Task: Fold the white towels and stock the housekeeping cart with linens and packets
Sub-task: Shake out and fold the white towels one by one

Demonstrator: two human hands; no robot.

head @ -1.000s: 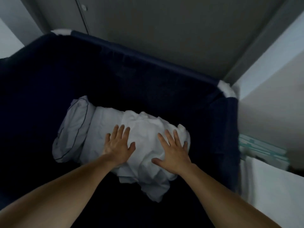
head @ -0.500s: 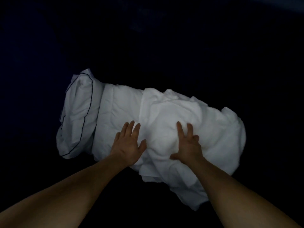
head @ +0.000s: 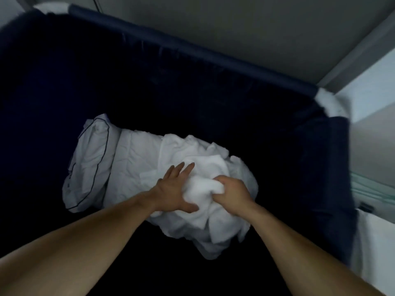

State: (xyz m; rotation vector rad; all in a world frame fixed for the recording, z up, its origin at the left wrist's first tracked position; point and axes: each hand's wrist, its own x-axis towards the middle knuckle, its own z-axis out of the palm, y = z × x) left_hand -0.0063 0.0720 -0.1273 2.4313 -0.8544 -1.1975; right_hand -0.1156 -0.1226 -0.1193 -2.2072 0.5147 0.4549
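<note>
Where the towel lay: on the floor of the dark blue cart bag [head: 192,49], about midway between its left and right edges, the towel [head: 203,189] sat bunched on top of a heap [head: 224,227] of white linen.
Right grip: the right grip [head: 232,190] was closed round a fistful of the towel, fingers curled into the cloth.
Left grip: the left grip [head: 173,192] lay open, fingers spread flat on the heap, thumb touching the bunch.
Heap: a pillowcase [head: 89,163] with dark piping lay toward the left edge, and a creased sheet [head: 136,159] lay between it and the towel, running under the towel.
Step, as judged: the towel was probably being pulled free for folding while the flat hand pinned the rest.
Risk, snag: the towel's folds ran into the sheet, so a quick lift could have dragged the sheet up too, the layers being tangled rather than stacked.
Risk, slip: only one bunch was held. The loose remainder could have trailed over the bag's rim or slid out of the fist under its own weight.
Risk, sight: the bag floor was dark and every cloth white, so the wrong piece could have been seized.
Beside the bag: past the right edge lay a white cloth [head: 376,242] and a teal-striped thing [head: 372,189], too blurred to name.
</note>
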